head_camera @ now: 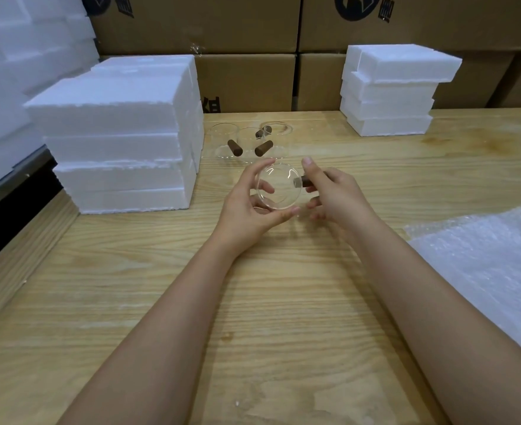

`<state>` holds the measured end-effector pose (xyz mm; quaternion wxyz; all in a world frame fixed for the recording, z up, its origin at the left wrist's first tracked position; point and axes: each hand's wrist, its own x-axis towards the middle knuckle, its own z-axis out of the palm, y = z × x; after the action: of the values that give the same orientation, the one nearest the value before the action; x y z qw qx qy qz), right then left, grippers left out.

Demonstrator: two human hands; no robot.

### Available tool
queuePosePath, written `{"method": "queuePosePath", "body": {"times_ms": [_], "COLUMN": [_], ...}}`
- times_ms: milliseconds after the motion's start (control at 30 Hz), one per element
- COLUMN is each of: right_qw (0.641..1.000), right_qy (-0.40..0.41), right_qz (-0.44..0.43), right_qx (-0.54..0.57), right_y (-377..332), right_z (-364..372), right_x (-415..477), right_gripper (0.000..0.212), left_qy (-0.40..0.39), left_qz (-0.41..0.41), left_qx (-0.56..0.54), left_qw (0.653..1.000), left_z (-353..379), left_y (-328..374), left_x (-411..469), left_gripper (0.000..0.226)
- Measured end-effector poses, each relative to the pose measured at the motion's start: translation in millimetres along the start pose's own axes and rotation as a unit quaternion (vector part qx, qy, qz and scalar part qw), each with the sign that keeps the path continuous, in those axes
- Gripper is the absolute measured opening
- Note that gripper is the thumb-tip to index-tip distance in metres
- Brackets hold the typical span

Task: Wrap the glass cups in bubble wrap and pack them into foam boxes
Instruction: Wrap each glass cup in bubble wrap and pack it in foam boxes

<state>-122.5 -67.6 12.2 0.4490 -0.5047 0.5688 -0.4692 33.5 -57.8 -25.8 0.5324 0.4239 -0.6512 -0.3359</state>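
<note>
Open tabletop [253,317] in front, foam stack [115,148] walling the left; bubble wrap [492,271] right, glass cups [248,144] beyond

Finding nothing legible | spotting only cropped dark round logos [357,6] and partly hidden black characters [211,104] printed on brown rectangular cardboard boxes [247,78]

A pale wood bench [167,302] fills the view, its grain running from left to right. A dull sheen [286,400] from overhead light lies near its front edge, and a darker stain [446,145] marks the back right part. Along the left edge runs a wood border strip [13,259], with a black gap [4,222] beyond it. Behind the back edge, brown cartons [247,81] stand stacked in at least 2 rows like a wall. The upper ones bear a round black logo [357,6]. The light is soft and even.
</note>
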Motion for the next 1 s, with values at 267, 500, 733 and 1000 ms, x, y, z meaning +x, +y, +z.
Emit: {"method": "queuePosePath", "body": {"times_ms": [267,500,733,1000], "right_qw": [1.0,0.998,0.985,0.943], "right_qy": [-0.007,-0.022,-0.107,-0.192], "right_qz": [-0.005,0.002,-0.059,-0.128], "right_qx": [-0.009,-0.053,-0.125,-0.239], "right_y": [-6,-3,-8,-22], "right_z": [16,20,14,-5], "right_x": [-6,-8,-13,-11], "right_gripper": [0.048,0.047,0.067,0.072], "left_qy": [0.007,0.011,0.018,0.01], "left_qz": [0.008,-0.003,-0.015,-0.05], "left_qx": [0.024,0.046,0.02,-0.04], "left_qw": [1.0,0.999,1.0,0.998], "left_z": [3,3,1,0], "left_y": [2,5,4,5], "left_x": [-1,-4,-3,-2], "left_gripper": [0.074,0.072,0.067,0.07]}}
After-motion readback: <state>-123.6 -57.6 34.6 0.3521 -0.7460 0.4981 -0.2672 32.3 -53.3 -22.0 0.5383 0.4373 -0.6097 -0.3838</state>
